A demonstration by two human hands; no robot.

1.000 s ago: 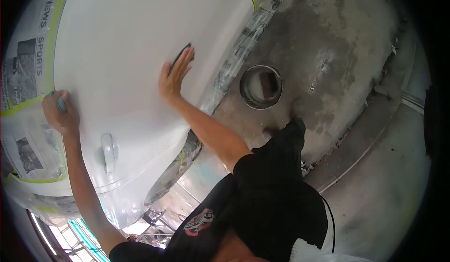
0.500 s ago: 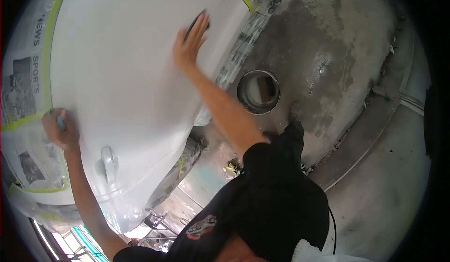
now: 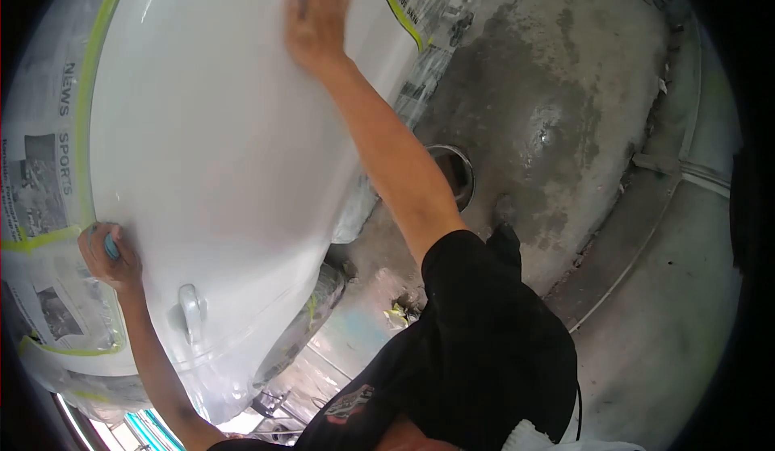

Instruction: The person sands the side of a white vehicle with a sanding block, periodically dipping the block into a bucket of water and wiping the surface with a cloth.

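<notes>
Right hand (image 3: 316, 19) has slid up the glossy curved white panel (image 3: 218, 144).

The person wears a black short-sleeved shirt (image 3: 484, 346), its sleeve ending above the elbow, so both forearms are bare down to the wrists. Low on the chest sits a printed emblem (image 3: 353, 402) in red, white and grey, too blurred to read. A thin dark cord (image 3: 578, 407) curves along the right edge of the shirt, and a patch of white fabric (image 3: 537, 439) shows at the bottom edge just beside it. The left hand (image 3: 109, 257) and the right hand (image 3: 316, 19) are bare, without gloves, rings or a watch.
</notes>
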